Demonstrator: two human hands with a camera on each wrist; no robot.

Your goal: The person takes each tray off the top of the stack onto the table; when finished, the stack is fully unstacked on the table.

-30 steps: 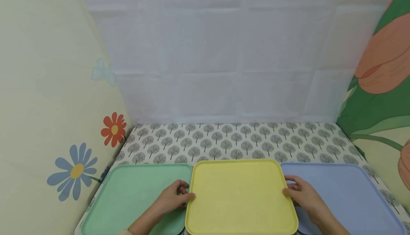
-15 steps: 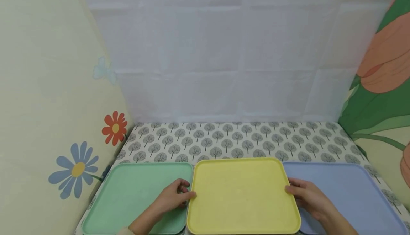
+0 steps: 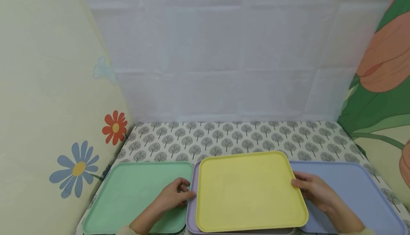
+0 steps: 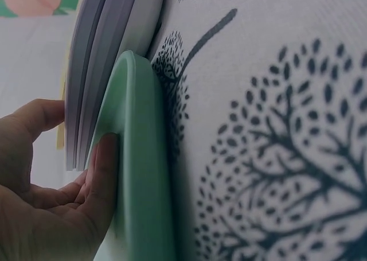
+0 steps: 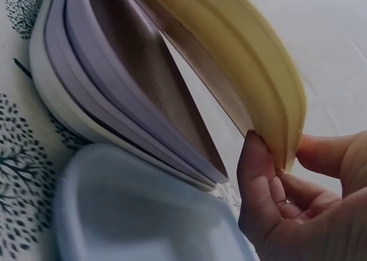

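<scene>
- The yellow tray [image 3: 251,190] sits in the middle over the stack, skewed, its right side lifted and tilted.
- The right grip [image 3: 315,191] pinches that tray's right rim, thumb over the edge and fingers beneath. Holding it from both faces probably keeps the thin rim from slipping while the tray leans.
- Under it lies a purple tray [image 3: 192,212], bare along its left strip; the right wrist view shows a wedge of space between the two, with a second purple rim and a pale one [image 5: 43,80] lower down.
- The left grip [image 3: 173,196] is closed on the purple tray's left rim: its thumb rests on the edge, its other fingers curl below, over the green tray [image 3: 128,196]. It seems to steady the stack while the top tray is raised.
- Whether the yellow tray's left side touches the purple one cannot be told.
- The green tray and the blue tray [image 3: 349,199] lie flat on the tree-printed counter [image 3: 237,135], one each side, close against the stack. Each grip reaches over one of them, likely since the nested rims are handiest from the sides.
</scene>
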